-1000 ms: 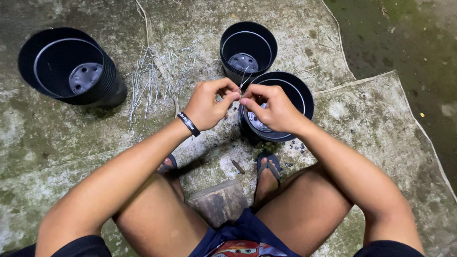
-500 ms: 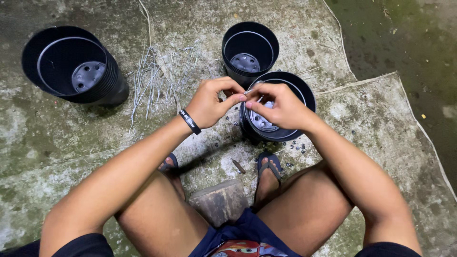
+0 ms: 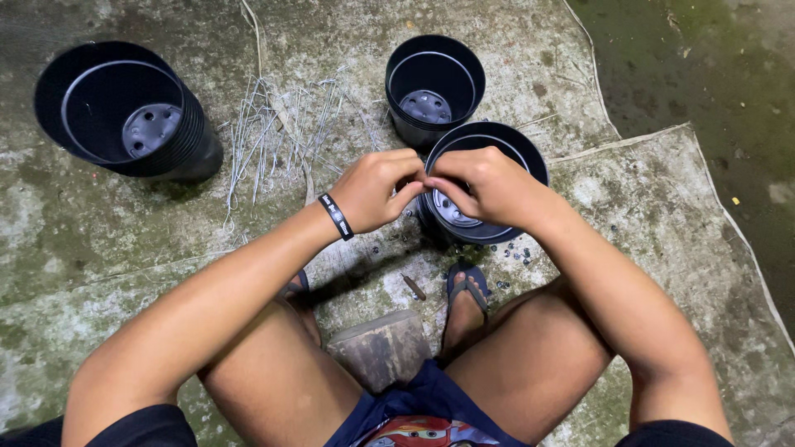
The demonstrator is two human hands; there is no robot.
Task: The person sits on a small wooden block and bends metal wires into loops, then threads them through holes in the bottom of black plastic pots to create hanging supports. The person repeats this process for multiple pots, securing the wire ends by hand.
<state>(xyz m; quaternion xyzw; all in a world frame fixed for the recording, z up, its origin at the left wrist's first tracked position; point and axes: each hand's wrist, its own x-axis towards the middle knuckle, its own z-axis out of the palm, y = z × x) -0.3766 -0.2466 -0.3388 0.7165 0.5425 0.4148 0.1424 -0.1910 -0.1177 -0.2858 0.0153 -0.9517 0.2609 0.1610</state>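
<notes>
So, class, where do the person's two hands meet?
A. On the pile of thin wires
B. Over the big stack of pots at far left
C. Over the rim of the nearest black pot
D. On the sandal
C: the left hand and right hand touch fingertips above the nearest black pot.

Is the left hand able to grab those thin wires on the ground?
Probably yes. The left hand is beside the wire pile, with only bare concrete between, though its fingertips now meet the right hand.
</notes>
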